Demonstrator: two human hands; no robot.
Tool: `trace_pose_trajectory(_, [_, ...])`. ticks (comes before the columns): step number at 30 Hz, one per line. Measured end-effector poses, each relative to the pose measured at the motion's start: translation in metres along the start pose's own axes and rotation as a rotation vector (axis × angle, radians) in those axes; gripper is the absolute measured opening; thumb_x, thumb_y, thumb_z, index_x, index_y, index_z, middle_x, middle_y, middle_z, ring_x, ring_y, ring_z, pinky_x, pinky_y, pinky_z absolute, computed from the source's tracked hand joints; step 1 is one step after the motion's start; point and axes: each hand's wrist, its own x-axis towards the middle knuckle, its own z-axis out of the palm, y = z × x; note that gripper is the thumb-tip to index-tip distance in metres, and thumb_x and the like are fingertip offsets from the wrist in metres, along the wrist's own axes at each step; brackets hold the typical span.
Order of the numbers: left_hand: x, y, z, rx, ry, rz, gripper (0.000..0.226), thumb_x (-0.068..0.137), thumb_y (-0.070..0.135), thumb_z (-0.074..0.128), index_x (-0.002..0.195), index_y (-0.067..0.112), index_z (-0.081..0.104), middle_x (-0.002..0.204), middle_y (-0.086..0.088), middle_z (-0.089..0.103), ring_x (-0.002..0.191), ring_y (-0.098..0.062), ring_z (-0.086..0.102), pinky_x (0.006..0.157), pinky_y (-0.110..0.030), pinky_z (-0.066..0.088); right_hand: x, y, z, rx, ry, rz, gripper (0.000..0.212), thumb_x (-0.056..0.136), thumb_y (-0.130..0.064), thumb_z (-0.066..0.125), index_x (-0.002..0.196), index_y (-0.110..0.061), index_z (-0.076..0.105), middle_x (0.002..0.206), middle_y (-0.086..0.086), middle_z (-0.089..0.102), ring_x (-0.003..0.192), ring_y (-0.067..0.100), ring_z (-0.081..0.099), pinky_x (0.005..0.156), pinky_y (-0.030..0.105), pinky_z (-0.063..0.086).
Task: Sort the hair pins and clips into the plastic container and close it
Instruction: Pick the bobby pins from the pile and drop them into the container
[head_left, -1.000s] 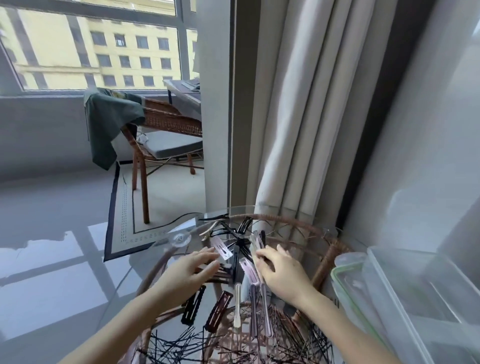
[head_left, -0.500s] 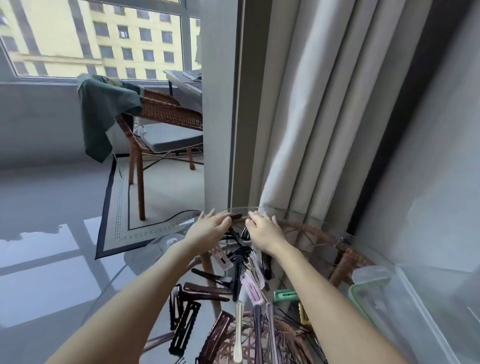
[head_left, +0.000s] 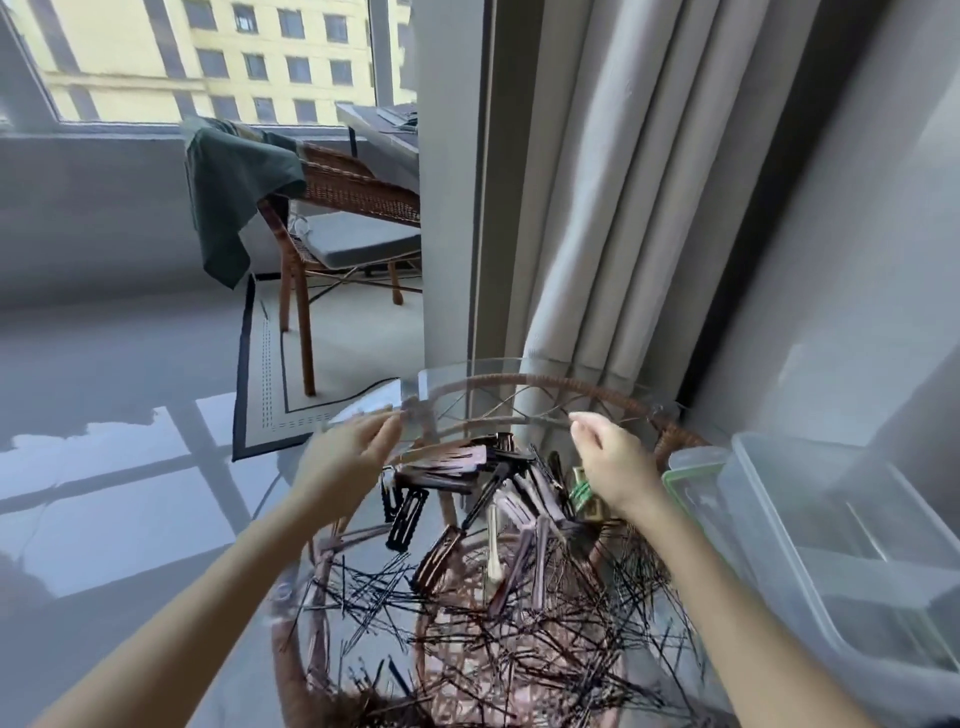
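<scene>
Both hands at the far end of the clip pile

My left hand (head_left: 347, 462) is at the far-left edge of the glass table (head_left: 457, 370), too blurred to tell if it's got anything. My right hand (head_left: 613, 463) has its fingers curled in, and I honestly can't tell if it's pinching a pin. The hair clips (head_left: 467, 480) are heaped between my hands, with the black hair pins (head_left: 483, 603) scattered closer to me. The plastic container (head_left: 779, 525) sits open at the right, with its green-rimmed lid (head_left: 684, 475) just beside my right wrist.

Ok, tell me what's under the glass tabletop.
Through the glass tabletop a brown wicker frame shows. The hair pins and clips on top hide most of its middle.
</scene>
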Motion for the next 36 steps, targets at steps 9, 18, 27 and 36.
trace_pose_trajectory(9, [-0.042, -0.007, 0.041, 0.116, -0.008, -0.089, 0.053, 0.095, 0.048, 0.014, 0.145, 0.03, 0.021, 0.156, -0.006, 0.012, 0.146, -0.026, 0.002, 0.119, -0.042, -0.005, -0.033, 0.007, 0.035, -0.256, -0.108, 0.08, 0.049, 0.099, -0.038, 0.025, 0.145, -0.02, 0.027, 0.155, 0.013, 0.019, 0.145, 0.032, 0.005, 0.118, 0.045, 0.0])
trace_pose_trajectory(18, [-0.032, 0.047, 0.052, -0.242, -0.032, 0.001, 0.046, 0.099, 0.032, 0.031, 0.143, 0.021, 0.031, 0.155, -0.008, 0.02, 0.145, -0.021, 0.011, 0.117, -0.039, 0.006, -0.047, -0.034, 0.036, 0.096, -0.169, -0.019, 0.043, 0.099, -0.024, 0.031, 0.142, -0.016, 0.033, 0.151, 0.007, 0.033, 0.143, 0.024, 0.02, 0.119, 0.045, 0.011])
trace_pose_trajectory(27, [-0.145, 0.019, 0.009, 0.015, -0.167, 0.195, 0.082, 0.056, 0.093, 0.016, 0.132, 0.062, 0.013, 0.152, 0.019, 0.0, 0.143, -0.008, -0.005, 0.115, -0.04, -0.002, -0.153, 0.02, -0.051, -0.117, -0.161, -0.081, 0.055, 0.092, -0.044, 0.045, 0.142, -0.025, 0.031, 0.152, -0.004, 0.03, 0.14, 0.01, 0.025, 0.109, 0.026, 0.023])
trace_pose_trajectory(36, [-0.214, 0.024, 0.031, 0.317, -0.283, 0.434, 0.104, 0.044, 0.098, 0.029, 0.129, 0.063, -0.019, 0.153, 0.007, -0.021, 0.139, -0.021, -0.03, 0.112, -0.047, -0.019, -0.218, 0.05, -0.038, -0.34, -0.323, -0.089, 0.111, 0.057, -0.085, 0.04, 0.142, -0.038, -0.015, 0.151, -0.009, -0.018, 0.14, 0.014, -0.022, 0.115, 0.037, -0.012])
